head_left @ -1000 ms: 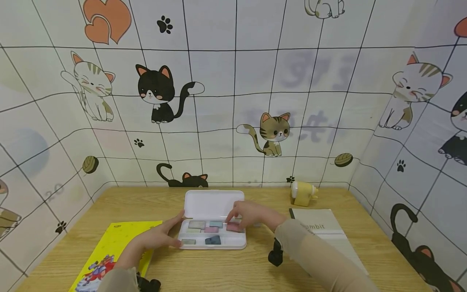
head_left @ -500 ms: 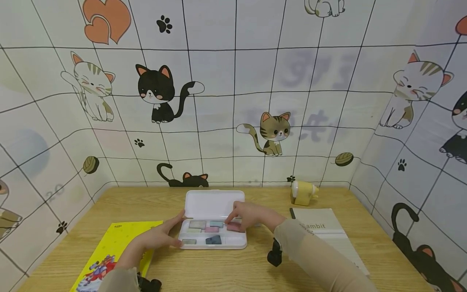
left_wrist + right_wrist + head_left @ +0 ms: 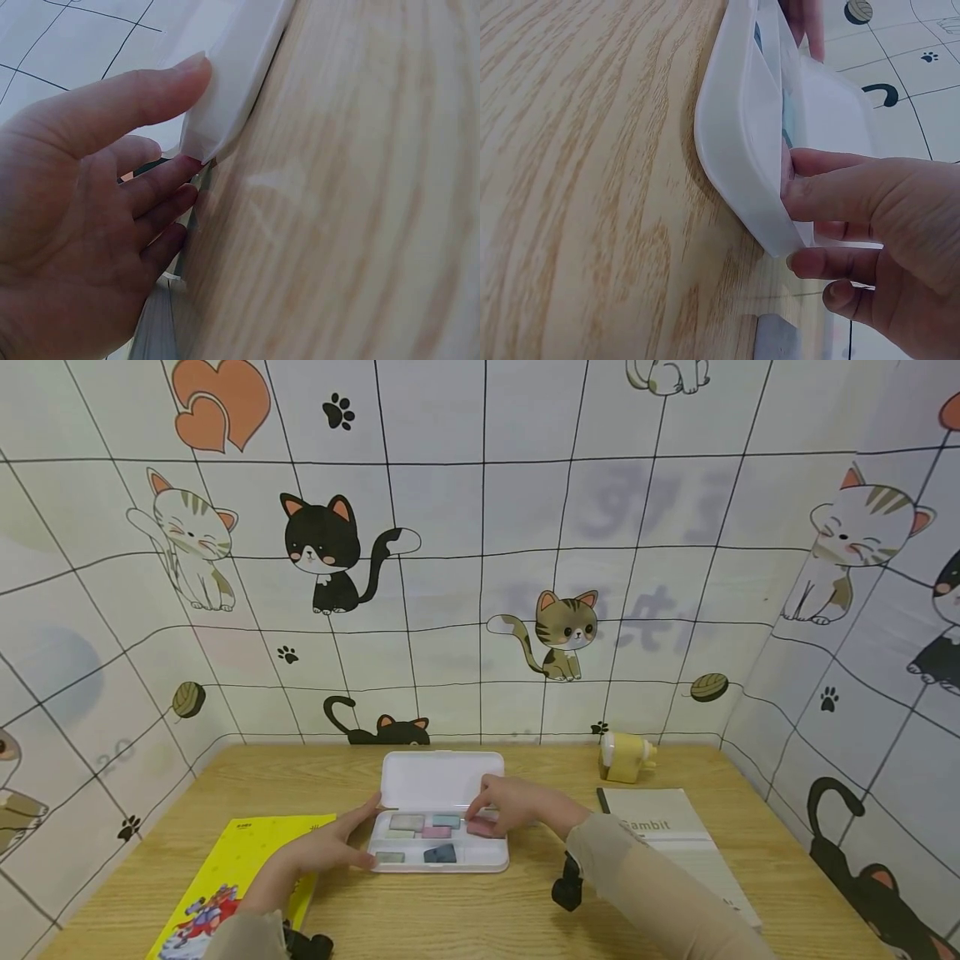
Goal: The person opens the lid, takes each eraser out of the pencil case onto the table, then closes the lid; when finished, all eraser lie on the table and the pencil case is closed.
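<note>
A white plastic case [image 3: 442,781] lies with its lid up in the middle of the table. In its shallow compartments sit several small blocks, among them a grey block [image 3: 407,822], a light blue block [image 3: 446,821] and a dark blue block [image 3: 440,854]. My left hand [image 3: 330,843] rests at the case's left side, thumb by the front corner and fingers toward the hinge; in the left wrist view its thumb touches the case wall. My right hand [image 3: 513,803] reaches into the right end, pinching a pink block [image 3: 483,828] between thumb and index finger.
A yellow book [image 3: 217,877] lies under the left forearm. A pale notebook [image 3: 667,827] is partly covered by the right sleeve. Behind it stands a yellow pencil sharpener [image 3: 627,757]. A grey piece [image 3: 775,339] lies on the table beyond the case's right end.
</note>
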The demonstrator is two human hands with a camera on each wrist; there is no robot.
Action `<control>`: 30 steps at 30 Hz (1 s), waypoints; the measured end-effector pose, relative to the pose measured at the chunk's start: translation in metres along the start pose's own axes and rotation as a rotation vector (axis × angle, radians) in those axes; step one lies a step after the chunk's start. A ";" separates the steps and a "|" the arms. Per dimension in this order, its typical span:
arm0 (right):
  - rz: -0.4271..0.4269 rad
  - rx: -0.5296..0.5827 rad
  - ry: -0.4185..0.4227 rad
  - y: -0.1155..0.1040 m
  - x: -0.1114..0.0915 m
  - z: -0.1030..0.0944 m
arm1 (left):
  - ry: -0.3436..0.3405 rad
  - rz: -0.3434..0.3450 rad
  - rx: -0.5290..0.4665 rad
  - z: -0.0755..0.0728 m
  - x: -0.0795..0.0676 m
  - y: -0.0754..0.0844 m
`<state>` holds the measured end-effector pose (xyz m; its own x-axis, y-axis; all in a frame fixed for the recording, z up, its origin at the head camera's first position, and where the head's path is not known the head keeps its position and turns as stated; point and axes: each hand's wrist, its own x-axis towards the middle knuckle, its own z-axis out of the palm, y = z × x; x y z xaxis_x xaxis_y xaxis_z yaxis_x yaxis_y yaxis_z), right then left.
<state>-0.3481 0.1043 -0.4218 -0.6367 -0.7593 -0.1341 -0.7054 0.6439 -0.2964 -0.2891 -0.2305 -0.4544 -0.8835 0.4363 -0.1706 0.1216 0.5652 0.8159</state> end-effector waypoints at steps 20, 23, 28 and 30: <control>-0.032 0.198 0.001 0.001 -0.010 -0.008 | 0.010 -0.008 -0.004 0.000 -0.002 0.003; -0.031 0.247 0.011 0.000 -0.013 -0.011 | 0.007 -0.002 -0.008 0.000 -0.001 0.002; -0.016 0.321 0.029 -0.002 -0.018 -0.014 | -0.005 0.013 -0.022 0.000 -0.001 0.001; -0.007 0.360 0.036 -0.002 -0.020 -0.014 | -0.007 0.015 -0.023 0.000 -0.001 0.001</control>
<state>-0.3388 0.1193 -0.4055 -0.6471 -0.7560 -0.0992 -0.5590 0.5589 -0.6125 -0.2876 -0.2305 -0.4535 -0.8786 0.4493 -0.1621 0.1240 0.5424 0.8309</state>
